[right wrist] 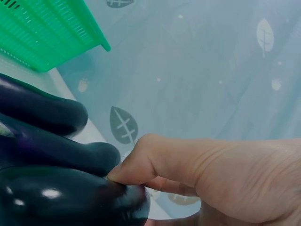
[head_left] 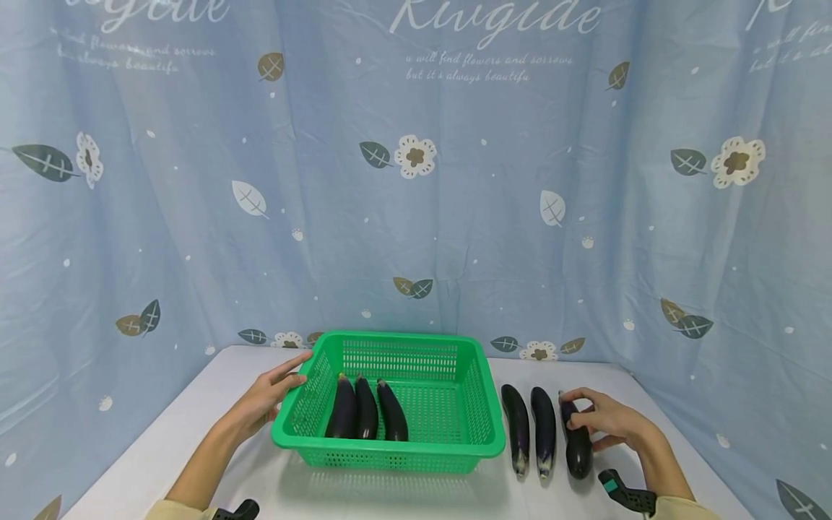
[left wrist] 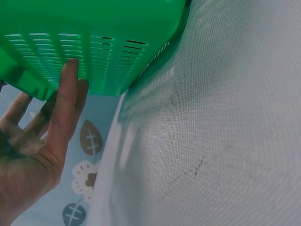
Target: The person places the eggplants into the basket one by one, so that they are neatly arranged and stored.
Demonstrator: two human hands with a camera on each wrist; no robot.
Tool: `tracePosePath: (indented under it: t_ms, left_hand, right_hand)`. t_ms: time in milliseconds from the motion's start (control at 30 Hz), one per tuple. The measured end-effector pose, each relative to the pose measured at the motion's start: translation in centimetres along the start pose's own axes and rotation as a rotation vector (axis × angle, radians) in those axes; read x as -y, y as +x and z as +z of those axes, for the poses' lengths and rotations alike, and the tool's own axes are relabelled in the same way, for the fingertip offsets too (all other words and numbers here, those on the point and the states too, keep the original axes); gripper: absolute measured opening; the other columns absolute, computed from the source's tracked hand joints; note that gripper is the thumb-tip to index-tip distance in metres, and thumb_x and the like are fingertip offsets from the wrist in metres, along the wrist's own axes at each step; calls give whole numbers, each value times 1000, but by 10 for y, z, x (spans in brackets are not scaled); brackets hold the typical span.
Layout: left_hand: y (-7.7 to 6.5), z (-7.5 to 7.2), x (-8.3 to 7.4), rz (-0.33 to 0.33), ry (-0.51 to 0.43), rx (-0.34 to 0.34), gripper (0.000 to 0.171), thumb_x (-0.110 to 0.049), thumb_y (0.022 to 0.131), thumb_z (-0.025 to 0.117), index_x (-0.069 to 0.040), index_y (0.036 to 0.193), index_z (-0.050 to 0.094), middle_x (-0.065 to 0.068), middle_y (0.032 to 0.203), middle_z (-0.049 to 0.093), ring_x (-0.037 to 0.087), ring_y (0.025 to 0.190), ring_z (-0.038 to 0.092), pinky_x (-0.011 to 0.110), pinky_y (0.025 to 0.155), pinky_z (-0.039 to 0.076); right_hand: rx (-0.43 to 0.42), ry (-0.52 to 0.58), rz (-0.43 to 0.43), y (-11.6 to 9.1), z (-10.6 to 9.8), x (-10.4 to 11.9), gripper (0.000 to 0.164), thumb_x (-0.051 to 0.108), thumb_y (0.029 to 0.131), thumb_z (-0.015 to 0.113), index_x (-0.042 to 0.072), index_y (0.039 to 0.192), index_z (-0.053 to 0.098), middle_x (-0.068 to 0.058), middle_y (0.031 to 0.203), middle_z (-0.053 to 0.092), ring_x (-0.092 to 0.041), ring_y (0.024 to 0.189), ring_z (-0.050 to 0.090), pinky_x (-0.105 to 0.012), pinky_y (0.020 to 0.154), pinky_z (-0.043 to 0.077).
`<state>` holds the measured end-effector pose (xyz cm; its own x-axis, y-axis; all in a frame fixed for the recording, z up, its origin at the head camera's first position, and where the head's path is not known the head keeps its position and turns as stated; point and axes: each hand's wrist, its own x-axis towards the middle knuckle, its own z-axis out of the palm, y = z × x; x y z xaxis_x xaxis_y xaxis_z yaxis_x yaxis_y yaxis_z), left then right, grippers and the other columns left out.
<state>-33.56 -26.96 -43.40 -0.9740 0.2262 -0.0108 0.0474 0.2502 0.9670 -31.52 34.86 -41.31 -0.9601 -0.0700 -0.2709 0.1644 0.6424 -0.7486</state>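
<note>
Right hand (head_left: pixel 611 419) pinches the rightmost eggplant (head_left: pixel 578 453), long axis roughly fore-aft, right of the green basket (head_left: pixel 448 449) past two eggplants (head_left: pixel 516 426) (head_left: pixel 543 426) (left hand (head_left: pixel 263 399), fingers extended, touches basket's left side).

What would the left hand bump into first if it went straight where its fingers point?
The green basket. The left hand is right at its left side and looks to be touching it, though exactly where is hard to tell.

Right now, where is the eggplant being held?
In the head view, the held eggplant is lower right, in the right hand, rightmost of three beside the green basket.
</note>
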Motion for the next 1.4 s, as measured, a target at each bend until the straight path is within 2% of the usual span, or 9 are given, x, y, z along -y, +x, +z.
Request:
tracePosePath:
  t_ms: [67, 133, 300, 367, 500, 533, 733, 933, 1400]
  left_hand:
    - [0, 0, 0, 0, 8, -5, 62, -43, 98, 56, -35, 154, 30, 20, 163, 16, 16, 103, 53, 22, 43, 30]
    - [0, 0, 1, -2, 10, -6, 62, -43, 98, 56, -35, 154, 30, 20, 163, 17, 19, 107, 50, 23, 44, 30]
    - [1, 0, 1, -1, 16, -7, 62, -43, 98, 56, -35, 154, 30, 21, 163, 18, 15, 85, 48, 22, 43, 30]
    - [0, 0, 0, 7, 20, -6, 62, -42, 99, 55, -34, 155, 30, 21, 163, 18, 17, 102, 50, 22, 43, 30]
    - [1, 0, 1, 8, 23, -11, 61, -42, 99, 55, -34, 154, 30, 21, 162, 19, 25, 107, 51, 22, 43, 30]
    - [1, 0, 1, 11, 24, -11, 62, -42, 99, 55, -34, 155, 30, 22, 162, 19, 29, 121, 47, 22, 43, 30]
    - [1, 0, 1, 10, 8, -11, 62, -41, 99, 56, -33, 155, 30, 22, 162, 19, 44, 141, 31, 22, 43, 29]
    - [1, 1, 1, 10, -8, -4, 63, -41, 99, 56, -32, 155, 29, 23, 162, 17, 49, 146, 19, 22, 43, 28]
    - [0, 0, 2, 14, -13, 4, 63, -41, 99, 56, -33, 155, 29, 21, 163, 17, 48, 146, 15, 22, 43, 28]
  right_hand:
    - [-7, 4, -3, 0, 0, 1, 60, 18, 86, 63, 1, 140, 43, -17, 111, 57, -26, 88, 55, -47, 70, 56]
    - [-14, 11, -6, 0, -1, 2, 60, 18, 86, 63, 1, 140, 43, -17, 111, 57, -26, 88, 55, -47, 70, 56]
    - [-23, 27, -19, -3, -2, 6, 60, 18, 87, 62, 2, 141, 42, -17, 109, 58, -25, 89, 56, -47, 70, 56]
    - [-23, 28, -28, -4, -3, 8, 61, 19, 87, 61, 2, 142, 41, -16, 109, 59, -24, 90, 57, -47, 70, 56]
    - [-33, 33, -38, -5, -3, 9, 61, 19, 87, 61, 2, 143, 41, -16, 110, 61, -23, 92, 60, -47, 70, 56]
    - [-39, 36, -39, -5, -3, 10, 61, 19, 87, 62, 3, 143, 41, -17, 111, 61, -23, 92, 61, -47, 70, 56]
    - [-73, 47, -69, -7, -3, 16, 63, 21, 88, 63, 4, 144, 40, -18, 113, 60, -21, 91, 61, -44, 70, 57]
    - [-99, 54, -104, -10, -3, 24, 63, 19, 90, 61, 3, 145, 37, -19, 114, 61, -21, 91, 62, -44, 71, 57]
    - [-151, 72, -183, -18, 1, 42, 63, 18, 90, 62, 5, 147, 39, -25, 123, 59, -23, 95, 66, -46, 74, 58]
